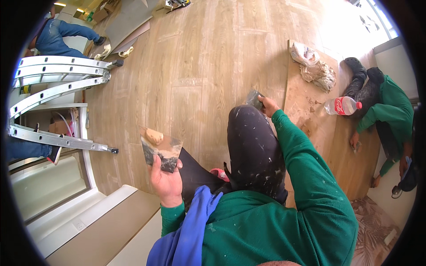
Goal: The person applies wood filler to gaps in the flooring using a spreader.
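My left hand (165, 181) grips a flat, stained trowel blade (165, 155) with a lump of beige putty (154, 135) on it. My right hand (268, 105) holds a grey scraper (253, 97) just beyond my bent right knee, near the wood-look floor (191, 66). To its right lies a dusty brown board (300, 108) carrying a white bag (304, 55), a crumpled bag of beige material (317, 76) and a clear plastic bottle (338, 106) with a red label and cap.
Co-worker (395, 111) in green kneels by the right wall, holding a small tool. An aluminium ladder (66, 80) lies across the left side; person in jeans (62, 37) is behind it, another leg (26, 150) below. Grey sheets (133, 24) lie top left; a white frame (84, 146) stands left.
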Tool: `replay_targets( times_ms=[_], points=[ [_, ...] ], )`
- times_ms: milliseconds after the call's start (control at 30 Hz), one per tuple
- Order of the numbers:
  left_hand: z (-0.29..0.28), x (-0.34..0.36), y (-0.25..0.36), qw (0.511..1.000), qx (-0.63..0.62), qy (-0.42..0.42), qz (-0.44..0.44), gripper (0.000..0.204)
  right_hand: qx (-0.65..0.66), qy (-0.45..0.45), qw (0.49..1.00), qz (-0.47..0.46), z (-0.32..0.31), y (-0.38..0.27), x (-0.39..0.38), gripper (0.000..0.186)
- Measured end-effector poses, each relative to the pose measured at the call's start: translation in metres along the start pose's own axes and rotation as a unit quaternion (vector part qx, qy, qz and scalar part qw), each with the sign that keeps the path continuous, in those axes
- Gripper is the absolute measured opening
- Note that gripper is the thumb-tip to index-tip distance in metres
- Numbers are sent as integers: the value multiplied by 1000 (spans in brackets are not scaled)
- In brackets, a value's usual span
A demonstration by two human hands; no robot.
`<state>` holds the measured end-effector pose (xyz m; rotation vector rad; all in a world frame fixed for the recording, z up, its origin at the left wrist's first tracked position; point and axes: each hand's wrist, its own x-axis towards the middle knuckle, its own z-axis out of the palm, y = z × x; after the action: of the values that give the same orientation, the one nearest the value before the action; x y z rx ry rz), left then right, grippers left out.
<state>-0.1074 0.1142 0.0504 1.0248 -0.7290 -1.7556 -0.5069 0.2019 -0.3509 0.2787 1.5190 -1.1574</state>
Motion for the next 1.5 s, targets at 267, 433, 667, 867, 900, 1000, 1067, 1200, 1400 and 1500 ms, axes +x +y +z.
replay_targets(
  times_ms=[267,433,667,867,900,1000,1067,1200,1400,1500],
  points=[
    [24,1,-16,1000,-20,0,11,29,40,26,998,-38,1,6,-1,26],
    [30,-13,11,999,-5,-2,49,33,100,42,994,-20,10,14,-1,28],
    [11,-29,58,982,-30,70,174,35,137,-65,988,-23,-23,7,37,25],
    [-26,-105,88,960,-71,152,226,32,162,-112,980,-26,-30,2,47,27],
    [-27,-119,94,954,-68,179,232,32,173,-135,975,-20,-16,11,41,28],
    [-31,-156,92,940,-73,222,248,29,173,-168,970,-15,-34,15,50,31],
    [-37,-174,85,932,-71,246,256,29,162,-126,979,-11,-39,22,48,32],
    [-25,-181,86,922,-37,244,298,34,140,-129,982,-10,-44,10,66,34],
    [2,-200,79,900,-73,264,339,30,167,-169,971,20,-60,7,77,33],
    [-15,-195,42,930,-106,104,335,34,144,-199,969,12,-77,2,86,28]
  ],
)
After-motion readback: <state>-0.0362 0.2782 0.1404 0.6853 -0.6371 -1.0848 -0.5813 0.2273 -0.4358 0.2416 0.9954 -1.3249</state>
